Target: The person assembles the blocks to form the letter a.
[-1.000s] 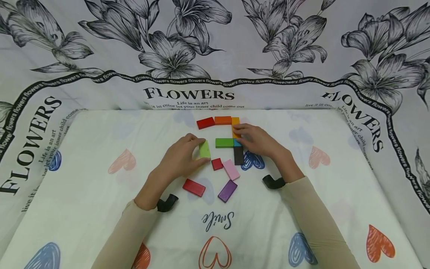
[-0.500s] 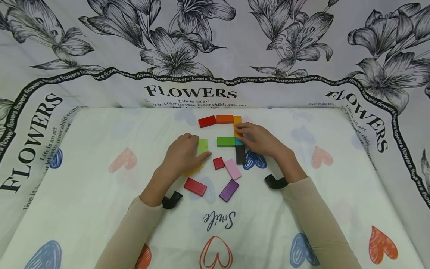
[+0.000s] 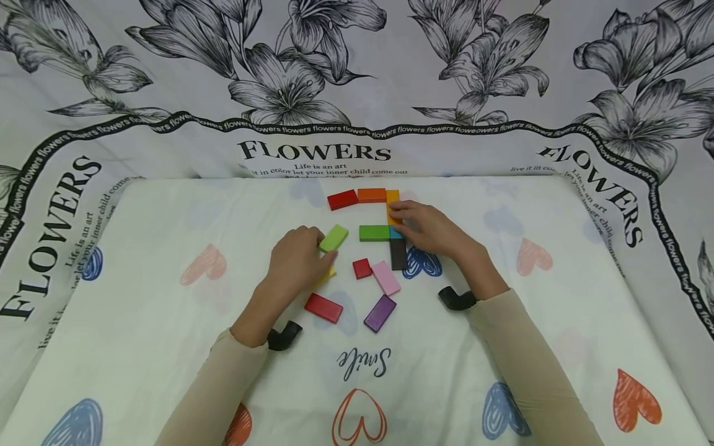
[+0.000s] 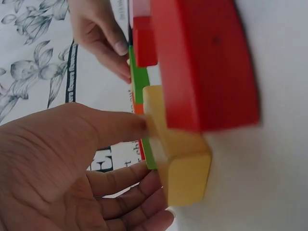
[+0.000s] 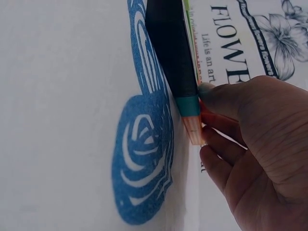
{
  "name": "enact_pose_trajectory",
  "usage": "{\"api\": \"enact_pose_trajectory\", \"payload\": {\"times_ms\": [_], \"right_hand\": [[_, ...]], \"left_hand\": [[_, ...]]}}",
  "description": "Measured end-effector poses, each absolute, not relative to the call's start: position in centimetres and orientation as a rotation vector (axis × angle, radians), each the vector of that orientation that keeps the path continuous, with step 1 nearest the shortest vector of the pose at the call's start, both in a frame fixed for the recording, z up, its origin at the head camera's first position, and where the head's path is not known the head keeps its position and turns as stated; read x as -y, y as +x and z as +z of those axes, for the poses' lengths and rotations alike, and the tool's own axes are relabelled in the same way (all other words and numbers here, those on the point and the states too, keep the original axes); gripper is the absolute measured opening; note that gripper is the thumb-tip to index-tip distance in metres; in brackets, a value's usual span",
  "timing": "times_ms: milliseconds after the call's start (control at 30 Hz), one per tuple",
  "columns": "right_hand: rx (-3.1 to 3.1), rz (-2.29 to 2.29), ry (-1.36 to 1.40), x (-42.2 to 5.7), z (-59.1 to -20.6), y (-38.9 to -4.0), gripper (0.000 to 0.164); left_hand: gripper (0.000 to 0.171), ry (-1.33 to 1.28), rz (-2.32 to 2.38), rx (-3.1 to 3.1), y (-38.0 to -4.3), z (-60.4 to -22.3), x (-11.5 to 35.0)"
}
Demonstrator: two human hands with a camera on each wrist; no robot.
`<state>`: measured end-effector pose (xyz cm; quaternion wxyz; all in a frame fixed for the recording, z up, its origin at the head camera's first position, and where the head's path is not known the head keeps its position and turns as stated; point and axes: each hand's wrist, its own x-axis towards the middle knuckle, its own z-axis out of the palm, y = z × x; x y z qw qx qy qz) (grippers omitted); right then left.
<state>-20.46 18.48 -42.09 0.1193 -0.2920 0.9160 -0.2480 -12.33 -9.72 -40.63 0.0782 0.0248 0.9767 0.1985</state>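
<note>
My left hand pinches one end of a lime green block, which lies slantwise on the cloth. Under that thumb, a yellow block shows large in the left wrist view and is mostly covered by the hand in the head view. My right hand rests its fingertips on the amber block, its thumb at a small blue block. These join a green block, a black block, an orange block and a red block in an angular row.
Closer to me lie a small red block, a pink block, a purple block and a longer red block. Beneath everything is a white cloth printed with hearts; a flowered cloth stands behind.
My left hand has shifted slightly left with the lime green block and turned it from upright to slanting. The yellow block's edge now shows beside the hand. My right hand stays put.
</note>
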Motion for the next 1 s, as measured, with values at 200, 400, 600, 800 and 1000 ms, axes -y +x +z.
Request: {"api": "enact_pose_trajectory", "payload": {"times_ms": [200,400,600,800,1000], "right_hand": [[-2.687,-0.716,-0.845,-18.50,-41.95,-20.47,0.047],[-2.670,-0.726,-0.832,-18.33,-41.94,-20.52,0.048],[-2.677,-0.709,-0.840,-18.30,-42.24,-20.52,0.047],[-2.684,-0.700,-0.847,-18.33,-42.23,-20.38,0.047],[-2.691,-0.705,-0.848,-18.28,-42.18,-20.39,0.047]], "left_hand": [[0.045,0.036,0.631,-2.911,-12.84,-40.21,10.30],[0.045,0.046,0.659,-2.939,-12.91,-40.53,10.43],[0.043,0.085,0.744,-2.975,-12.78,-40.77,10.13],[0.042,0.125,0.735,-2.969,-12.64,-41.10,9.77],[0.041,0.150,0.702,-2.969,-12.57,-41.17,9.67]]}}
